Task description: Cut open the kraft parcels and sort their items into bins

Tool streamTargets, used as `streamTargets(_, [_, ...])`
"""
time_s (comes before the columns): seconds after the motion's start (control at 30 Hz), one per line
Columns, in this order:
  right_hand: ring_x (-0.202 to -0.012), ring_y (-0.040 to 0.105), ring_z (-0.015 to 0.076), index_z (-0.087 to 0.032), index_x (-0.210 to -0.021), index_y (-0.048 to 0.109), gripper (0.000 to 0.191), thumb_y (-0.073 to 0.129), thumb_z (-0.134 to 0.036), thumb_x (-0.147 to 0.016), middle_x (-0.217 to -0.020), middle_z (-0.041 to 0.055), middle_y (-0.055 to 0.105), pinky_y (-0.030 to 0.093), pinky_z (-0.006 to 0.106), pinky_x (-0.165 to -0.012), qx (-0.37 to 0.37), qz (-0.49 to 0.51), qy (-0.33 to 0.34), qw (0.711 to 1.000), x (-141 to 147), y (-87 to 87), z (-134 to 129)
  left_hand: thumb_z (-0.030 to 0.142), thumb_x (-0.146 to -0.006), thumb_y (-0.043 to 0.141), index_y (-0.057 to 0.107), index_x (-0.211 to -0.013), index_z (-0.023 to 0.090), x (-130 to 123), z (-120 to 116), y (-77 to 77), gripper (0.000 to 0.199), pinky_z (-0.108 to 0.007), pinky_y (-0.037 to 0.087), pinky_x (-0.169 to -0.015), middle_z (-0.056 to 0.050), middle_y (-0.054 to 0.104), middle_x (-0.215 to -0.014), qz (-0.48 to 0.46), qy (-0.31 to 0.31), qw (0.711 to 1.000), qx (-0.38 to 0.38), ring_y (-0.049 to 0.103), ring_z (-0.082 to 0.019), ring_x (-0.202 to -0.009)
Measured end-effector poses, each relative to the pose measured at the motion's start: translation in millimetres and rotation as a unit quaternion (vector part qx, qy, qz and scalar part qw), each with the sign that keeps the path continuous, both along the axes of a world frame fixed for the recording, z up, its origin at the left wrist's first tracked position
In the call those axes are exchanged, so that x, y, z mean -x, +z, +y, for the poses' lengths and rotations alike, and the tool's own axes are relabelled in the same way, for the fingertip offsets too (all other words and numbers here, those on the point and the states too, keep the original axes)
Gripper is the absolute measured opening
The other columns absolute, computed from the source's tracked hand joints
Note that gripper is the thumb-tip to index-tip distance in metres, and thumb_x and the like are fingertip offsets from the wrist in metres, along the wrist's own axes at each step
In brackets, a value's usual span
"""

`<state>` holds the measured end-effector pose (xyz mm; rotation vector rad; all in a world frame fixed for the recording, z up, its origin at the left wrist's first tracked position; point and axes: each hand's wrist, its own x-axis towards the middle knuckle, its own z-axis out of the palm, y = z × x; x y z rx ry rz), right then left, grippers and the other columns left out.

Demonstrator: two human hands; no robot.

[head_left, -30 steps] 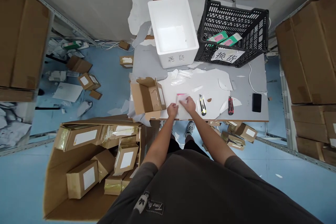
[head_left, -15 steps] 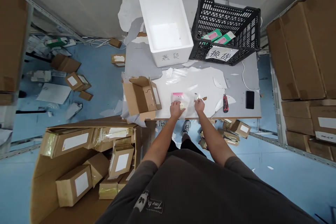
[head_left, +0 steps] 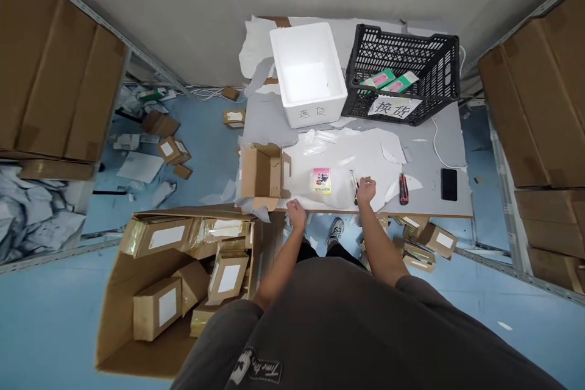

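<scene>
A small pink, white and yellow packet (head_left: 322,181) lies face up on the white paper, with clear plastic film (head_left: 342,189) beside it. My left hand (head_left: 297,215) is at the table's front edge, below and left of the packet, its fingers loosely curled and nothing visible in them. To the packet's right, a slim cutter with a dark handle (head_left: 355,189) rests on the table. My right hand (head_left: 367,190) is just right of this cutter, fingers partly bent and apart, with no object seen in them. An open cardboard box (head_left: 261,173) stands on the left.
A white foam box (head_left: 315,111) and a black crate (head_left: 404,103) with green-pink boxes stand at the back. On the right lie a red-black utility knife (head_left: 403,189) and a phone (head_left: 448,184). A large carton (head_left: 109,317) of parcels stands lower left.
My left hand has left the packet and drawn back to the table edge, uncovering its printed face. My right hand has let go of the slim cutter. The view has shifted left.
</scene>
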<state>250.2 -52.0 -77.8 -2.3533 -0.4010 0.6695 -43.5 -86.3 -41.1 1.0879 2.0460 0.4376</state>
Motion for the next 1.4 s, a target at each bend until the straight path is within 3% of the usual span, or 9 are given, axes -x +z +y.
streamTargets(0.03, [-0.094, 0.074, 0.026, -0.024, -0.106, 0.06, 0.024, 0.054, -0.046, -0.098, -0.096, 0.007, 0.075, 0.056, 0.036, -0.092, -0.012, -0.015, -0.004, 1.0, 3.4, 3.2, -2.3, 0.044, -0.114, 0.038, 0.063, -0.128, 0.017, -3.6, -12.7, 4.1, 0.039, -0.04, 0.054, -0.092, -0.016, 0.078, -0.108, 0.015, 0.03, 0.999, -0.001, 0.073, -0.03, -0.1])
streamTargets(0.1, [-0.094, 0.073, 0.0255, -0.023, -0.106, 0.061, 0.024, 0.055, -0.045, -0.098, -0.095, 0.0069, 0.075, 0.056, 0.035, -0.091, -0.034, -0.015, 0.06, 0.997, 13.9, 8.0, -4.7, 0.041, -0.113, 0.04, 0.065, -0.122, 0.02, -17.2, -26.4, 11.6, 0.034, -0.039, 0.055, -0.094, -0.013, 0.076, -0.105, 0.007, -0.022, 0.999, -0.047, 0.072, -0.027, -0.098])
streamTargets(0.23, [-0.091, 0.073, 0.0238, -0.024, -0.109, 0.068, 0.024, 0.064, -0.039, -0.091, -0.096, 0.0038, 0.076, 0.056, 0.034, -0.092, -0.016, 0.039, 0.295, 0.954, 47.8, 6.1, 4.9, 0.031, -0.106, 0.058, 0.071, -0.122, 0.022, -52.7, 4.0, 18.7, 0.022, -0.042, 0.05, -0.114, -0.015, 0.072, -0.126, -0.052, -0.336, 0.926, -0.164, 0.065, -0.03, -0.127])
streamTargets(0.3, [-0.098, 0.072, 0.0242, -0.023, -0.116, 0.069, 0.03, 0.068, -0.033, -0.088, -0.106, 0.0054, 0.077, 0.056, 0.036, -0.097, 0.014, 0.034, 0.364, 0.931, 65.6, -0.4, 14.5, 0.019, -0.101, 0.061, 0.067, -0.135, 0.02, -62.2, 35.8, 13.7, 0.035, -0.045, 0.048, -0.118, -0.019, 0.066, -0.141, -0.023, -0.399, 0.908, -0.122, 0.059, -0.033, -0.138])
streamTargets(0.47, [-0.119, 0.069, 0.03, -0.017, -0.134, 0.065, 0.05, 0.075, -0.03, -0.086, -0.125, 0.0146, 0.073, 0.053, 0.039, -0.105, 0.119, -0.008, 0.382, 0.916, 91.3, -22.0, 34.3, 0.015, -0.092, 0.071, 0.051, -0.156, 0.015, -49.3, 87.7, -18.2, 0.068, -0.043, 0.049, -0.113, -0.021, 0.06, -0.144, 0.053, -0.388, 0.915, 0.095, 0.058, -0.035, -0.135])
streamTargets(0.67, [-0.112, 0.071, 0.0298, -0.021, -0.127, 0.064, 0.046, 0.076, -0.022, -0.082, -0.121, 0.0132, 0.074, 0.056, 0.04, -0.102, 0.144, 0.004, 0.329, 0.933, 94.9, -38.8, 41.1, 0.009, -0.086, 0.071, 0.046, -0.166, 0.021, -38.9, 87.5, -44.6, 0.084, -0.043, 0.047, -0.114, -0.019, 0.054, -0.145, 0.021, -0.379, 0.923, 0.061, 0.055, -0.035, -0.136])
streamTargets(0.9, [-0.095, 0.071, 0.0243, -0.026, -0.105, 0.062, 0.034, 0.072, -0.023, -0.073, -0.093, 0.0001, 0.07, 0.059, 0.039, -0.094, 0.041, 0.1, 0.268, 0.957, 90.1, -29.6, 41.6, 0.004, -0.082, 0.07, 0.059, -0.158, 0.024, -43.4, 83.5, -47.0, 0.08, -0.037, 0.053, -0.111, -0.011, 0.054, -0.133, -0.035, -0.302, 0.953, 0.005, 0.064, -0.027, -0.121])
streamTargets(1.13, [-0.078, 0.068, 0.0206, -0.027, -0.106, 0.058, 0.056, 0.084, -0.047, -0.061, -0.086, -0.004, 0.063, 0.059, 0.033, -0.069, -0.131, 0.266, 0.219, 0.93, 77.9, 31.2, 43.9, 0.006, -0.079, 0.077, 0.072, -0.141, 0.02, -30.0, 92.4, -10.5, 0.063, -0.043, 0.055, -0.117, -0.011, 0.049, -0.148, -0.152, -0.296, 0.932, -0.146, 0.066, -0.027, -0.123])
streamTargets(1.4, [-0.082, 0.073, 0.0199, -0.027, -0.107, 0.062, 0.067, 0.1, -0.037, -0.052, -0.089, -0.0036, 0.07, 0.059, 0.029, -0.066, -0.191, 0.355, 0.287, 0.869, 52.9, 167.6, 66.8, 0.033, -0.078, 0.088, 0.061, -0.148, 0.021, 2.1, 129.0, 92.6, 0.076, -0.035, 0.062, -0.09, -0.009, 0.067, -0.122, -0.41, -0.158, 0.889, -0.129, 0.069, -0.015, -0.093])
